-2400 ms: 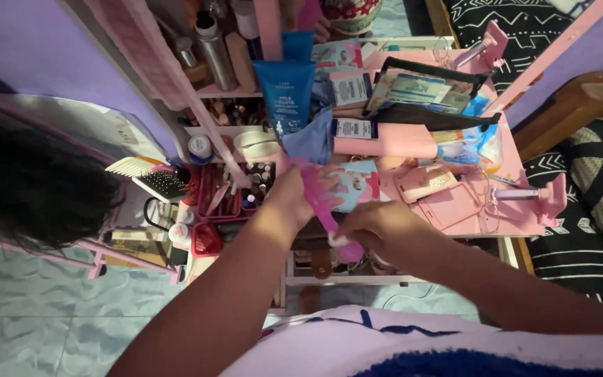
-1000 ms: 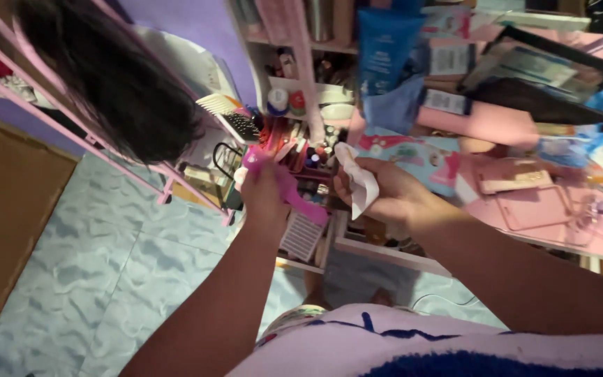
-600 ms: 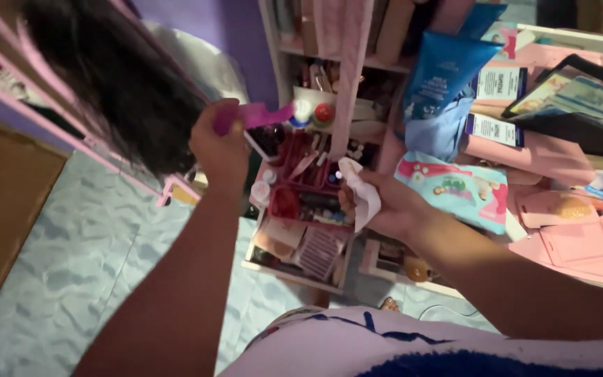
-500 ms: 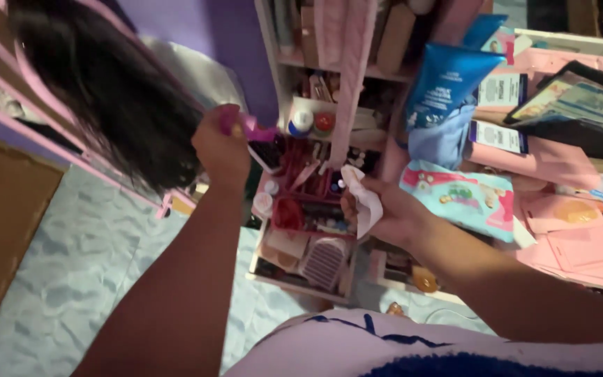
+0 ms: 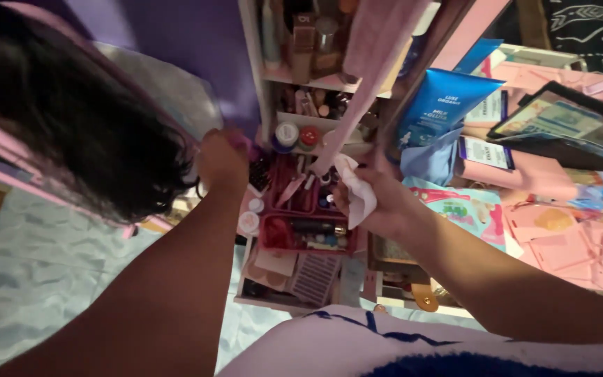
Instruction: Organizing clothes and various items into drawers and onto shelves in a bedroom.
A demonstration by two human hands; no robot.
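Left hand (image 5: 221, 159) sits left of centre in the frame, fist closed around a pink thing (image 5: 244, 142) of which only a small bit shows past the knuckles; what it is cannot be told from here, nor can its long axis. The fist is just beside the red organiser tray (image 5: 300, 236) and touches or nearly touches the dark hair (image 5: 71, 119) filling the upper left. Right hand (image 5: 378, 199) is at centre, fingers curled shut on a crumpled white wipe (image 5: 357, 192), which hangs down from the grip toward the lower part of the frame. The wipe lies just right of the tray, over the desk (image 5: 560, 244) edge.

Key relation: the two hands are apart, with the tray between them; the pink thing lies up and to the left of the wipe. The left hand is the nearer one to the hair and the brush area, the right is nearer to the pack of wipes (image 5: 465, 209) and the blue tube (image 5: 441, 105), upper right. Shelf with small jars (image 5: 298, 134) sits just above both hands.
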